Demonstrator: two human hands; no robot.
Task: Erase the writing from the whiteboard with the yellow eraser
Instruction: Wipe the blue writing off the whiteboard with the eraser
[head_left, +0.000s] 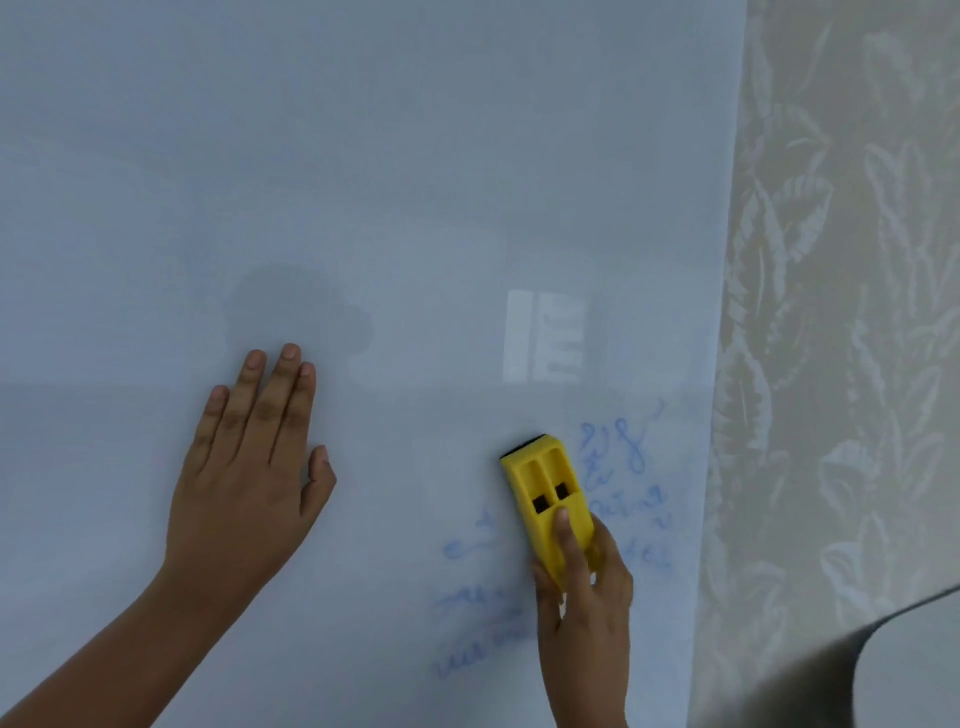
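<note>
Head view: wiping step is underway, judging by the scene. Right hand (584, 587) grips the yellow eraser (548, 506) by its lower end, index finger lying along the top, thumb and the other fingers (563, 535) pinching its sides. The eraser sits flat on the whiteboard (363, 182) in the lower right area, dark felt edge pointing up. Blue writing (623, 467) lies just beside the eraser on its right, near the board's right edge. More faint, smeared blue scribbles (478, 623) sit to the eraser's left and below it. Letters are too blurred to read.

Left hand (249, 467) rests flat on the board, well apart from the eraser, fingers straight and close together, thumb out to the side, holding nothing. It looks like it is bracing the board.

The rest of the board, upper and left, looks clean, only reflections and a soft shadow. So the task seems partly done, with the lower right patch left.

Next move likely calls for sweeping the eraser sideways over the writing at right, then down and left over the smeared lines, felt kept flat and pressed firmly.

Containers: none in view. Leaf-patterned wall (831, 260) to the right of the board; a dark blurry object (857, 675) at bottom right, cannot tell what.
</note>
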